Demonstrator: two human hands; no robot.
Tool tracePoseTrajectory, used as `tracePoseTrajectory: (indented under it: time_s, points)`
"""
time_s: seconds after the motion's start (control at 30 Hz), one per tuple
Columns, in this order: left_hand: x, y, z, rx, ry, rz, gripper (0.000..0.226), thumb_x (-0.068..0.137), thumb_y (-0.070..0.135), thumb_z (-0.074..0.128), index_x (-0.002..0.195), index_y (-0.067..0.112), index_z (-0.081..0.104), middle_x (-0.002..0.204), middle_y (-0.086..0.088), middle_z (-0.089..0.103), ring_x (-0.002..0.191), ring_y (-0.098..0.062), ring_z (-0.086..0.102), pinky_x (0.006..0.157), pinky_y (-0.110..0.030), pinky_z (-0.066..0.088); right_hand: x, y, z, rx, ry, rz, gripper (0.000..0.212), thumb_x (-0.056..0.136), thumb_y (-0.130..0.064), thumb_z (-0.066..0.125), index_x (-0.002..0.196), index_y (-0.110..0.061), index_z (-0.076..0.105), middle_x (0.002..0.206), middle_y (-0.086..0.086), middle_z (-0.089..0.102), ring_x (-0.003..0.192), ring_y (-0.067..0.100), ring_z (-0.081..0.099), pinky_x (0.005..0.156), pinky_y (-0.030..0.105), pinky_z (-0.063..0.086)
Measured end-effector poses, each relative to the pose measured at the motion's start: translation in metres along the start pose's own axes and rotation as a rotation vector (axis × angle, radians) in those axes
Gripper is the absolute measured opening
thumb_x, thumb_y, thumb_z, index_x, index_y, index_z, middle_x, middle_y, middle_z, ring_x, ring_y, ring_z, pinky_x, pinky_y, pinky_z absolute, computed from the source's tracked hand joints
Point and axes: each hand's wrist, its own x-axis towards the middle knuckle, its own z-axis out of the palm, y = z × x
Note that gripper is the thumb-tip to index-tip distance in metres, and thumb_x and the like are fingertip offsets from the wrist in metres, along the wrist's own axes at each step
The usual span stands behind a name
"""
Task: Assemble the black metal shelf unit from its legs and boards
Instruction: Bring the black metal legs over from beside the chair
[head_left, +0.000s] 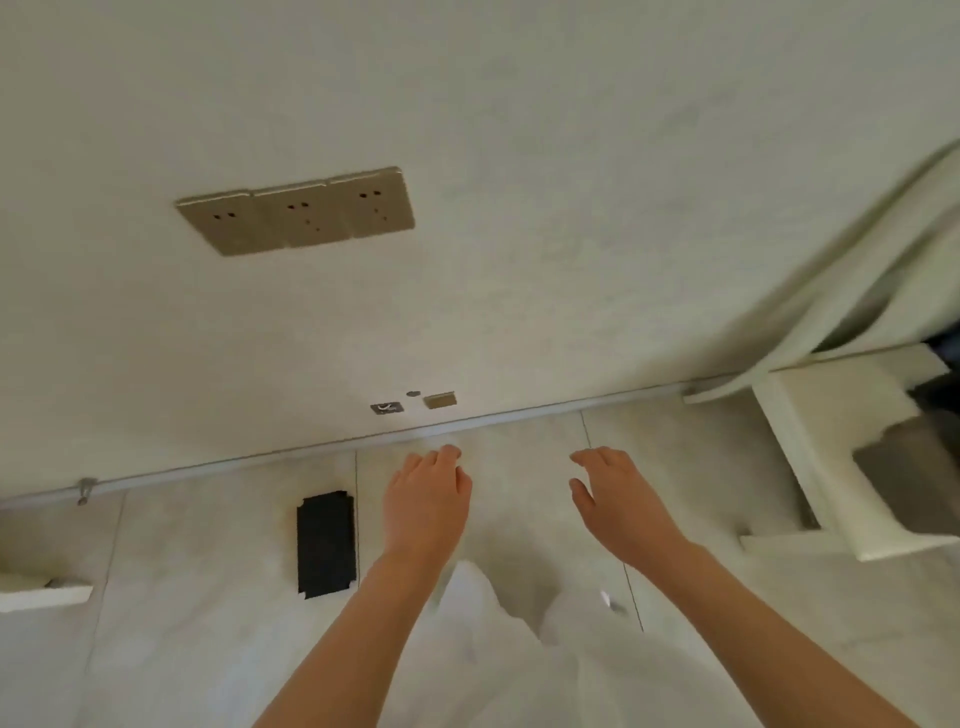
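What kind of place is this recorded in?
Probably a room indoors, home or office: row of wall sockets on a plain wall, pale floor tiles, skirting rail. A black shelf board lies on the tiles.

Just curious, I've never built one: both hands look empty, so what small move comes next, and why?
Probably the left hand reaches leftward to the black board on the floor. Both it and the right hand hold nothing, and that board, lying just beside it, is the only shelf part in view.
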Motion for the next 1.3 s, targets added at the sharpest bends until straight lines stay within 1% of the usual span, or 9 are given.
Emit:
tracePoseTrajectory:
  time_s: [0.17, 0.33, 0.5, 0.67, 0.83, 0.9, 1.1, 1.2, 1.3]
  points:
    - [-0.01, 0.118, 0.036, 0.008, -0.077, 0.135, 0.03, 0.103, 0.025, 0.044, 0.129, 0.022, 0.059, 0.099, 0.003, 0.065, 0.095, -0.016, 0.06, 0.08, -0.032, 0.052, -0.068, 0.101, -0.037, 0.07, 0.082, 0.182, 0.038, 0.103, -0.025, 0.043, 0.139, -0.014, 0.047, 0.137, 0.001, 0.052, 0.132, 0.015, 0.04, 0.107, 0.024, 0.036]
    - [-0.033, 0.23, 0.088, 0.035, -0.181, 0.307, 0.031, 0.104, 0.026, 0.043, 0.132, 0.025, 0.057, 0.106, 0.005, 0.067, 0.099, -0.013, 0.061, 0.079, -0.031, 0.053, -0.135, 0.191, -0.063, 0.131, 0.205, 0.373, 0.037, 0.102, -0.025, 0.045, 0.136, -0.014, 0.051, 0.133, 0.001, 0.056, 0.129, 0.015, 0.044, 0.103, 0.022, 0.036]
    - [-0.056, 0.327, 0.125, 0.055, -0.262, 0.506, 0.03, 0.103, 0.025, 0.046, 0.13, 0.022, 0.059, 0.107, 0.003, 0.068, 0.099, -0.016, 0.061, 0.08, -0.032, 0.052, -0.192, 0.259, -0.09, 0.184, 0.296, 0.556, 0.037, 0.101, -0.024, 0.046, 0.136, -0.013, 0.052, 0.132, 0.001, 0.056, 0.129, 0.017, 0.044, 0.103, 0.026, 0.038]
    - [-0.057, 0.407, 0.154, 0.092, -0.336, 0.643, 0.029, 0.104, 0.027, 0.043, 0.127, 0.022, 0.06, 0.103, 0.007, 0.069, 0.102, -0.013, 0.057, 0.077, -0.031, 0.049, -0.225, 0.317, -0.108, 0.22, 0.393, 0.721, 0.037, 0.101, -0.026, 0.046, 0.136, -0.014, 0.052, 0.133, -0.002, 0.056, 0.129, 0.018, 0.043, 0.1, 0.026, 0.039]
    - [-0.044, 0.487, 0.179, 0.111, -0.356, 0.749, 0.025, 0.103, 0.026, 0.046, 0.121, 0.02, 0.062, 0.098, 0.005, 0.069, 0.097, -0.016, 0.059, 0.075, -0.033, 0.048, -0.233, 0.38, -0.139, 0.254, 0.479, 0.806, 0.036, 0.1, -0.022, 0.048, 0.135, -0.013, 0.053, 0.132, 0.0, 0.057, 0.128, 0.018, 0.043, 0.102, 0.023, 0.035]
    - [-0.036, 0.522, 0.189, 0.116, -0.356, 0.787, 0.024, 0.102, 0.026, 0.046, 0.12, 0.02, 0.062, 0.096, 0.004, 0.068, 0.094, -0.017, 0.059, 0.071, -0.031, 0.046, -0.232, 0.406, -0.155, 0.257, 0.503, 0.833, 0.036, 0.1, -0.021, 0.049, 0.134, -0.012, 0.054, 0.13, 0.001, 0.058, 0.127, 0.019, 0.044, 0.101, 0.025, 0.037]
    - [-0.022, 0.635, 0.211, 0.13, -0.402, 0.916, 0.025, 0.101, 0.025, 0.049, 0.121, 0.021, 0.063, 0.103, 0.003, 0.071, 0.098, -0.018, 0.062, 0.073, -0.031, 0.045, -0.233, 0.485, -0.208, 0.265, 0.529, 0.91, 0.035, 0.101, -0.025, 0.049, 0.134, -0.014, 0.054, 0.129, 0.0, 0.058, 0.125, 0.019, 0.046, 0.1, 0.029, 0.042]
    - [-0.018, 0.691, 0.221, 0.119, -0.396, 0.989, 0.023, 0.1, 0.025, 0.052, 0.119, 0.023, 0.064, 0.099, 0.005, 0.07, 0.087, -0.014, 0.061, 0.062, -0.024, 0.038, -0.237, 0.524, -0.235, 0.262, 0.557, 0.937, 0.036, 0.101, -0.026, 0.048, 0.134, -0.015, 0.053, 0.129, -0.001, 0.057, 0.125, 0.018, 0.046, 0.099, 0.029, 0.044]
    - [-0.018, 0.743, 0.233, 0.087, -0.392, 1.021, 0.024, 0.101, 0.026, 0.054, 0.123, 0.022, 0.063, 0.101, 0.007, 0.07, 0.079, -0.005, 0.053, 0.054, -0.014, 0.03, -0.242, 0.562, -0.26, 0.25, 0.564, 0.941, 0.035, 0.101, -0.028, 0.048, 0.134, -0.016, 0.052, 0.13, 0.0, 0.057, 0.125, 0.019, 0.046, 0.101, 0.031, 0.044]
